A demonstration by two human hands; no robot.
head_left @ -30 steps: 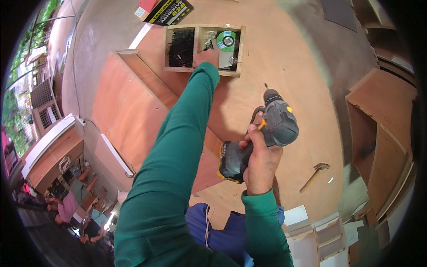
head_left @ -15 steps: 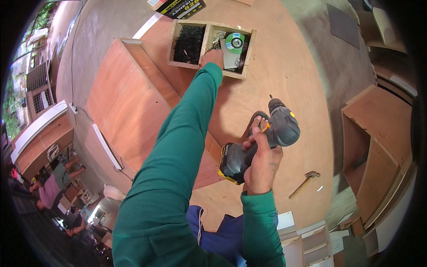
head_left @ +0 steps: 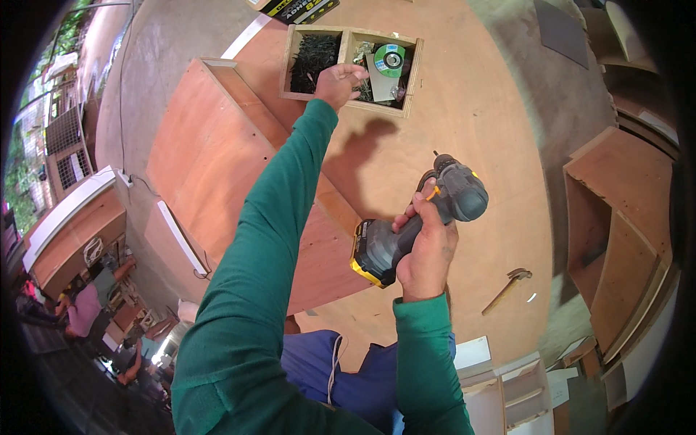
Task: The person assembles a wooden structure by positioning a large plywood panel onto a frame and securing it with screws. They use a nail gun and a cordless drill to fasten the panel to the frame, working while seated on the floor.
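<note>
My right hand (head_left: 426,254) grips a cordless drill (head_left: 453,192) by its handle; the drill is dark grey with yellow parts, its bit angled up and away. My left hand (head_left: 336,85) is over the near edge of a two-compartment wooden box (head_left: 415,80), by the divider. Its fingers are drawn together in a pinch, pointing right; anything between them is too small to make out. Black screws (head_left: 313,58) fill the left compartment. The right one holds a green cutting disc (head_left: 389,61), a pale flat piece (head_left: 380,85) and small loose hardware.
Left of the drill lies a large wooden panel assembly (head_left: 217,159) on the plywood surface (head_left: 500,239). A hammer (head_left: 506,290) rests at the right. Beyond the box stands a dark and yellow can (head_left: 299,9). Wooden cabinets (head_left: 623,196) are at the far right; people work at lower left.
My left hand has come up out of the box's right compartment and shifted slightly left. The drill stays in my right hand, barely moved. The view has shifted a little.
</note>
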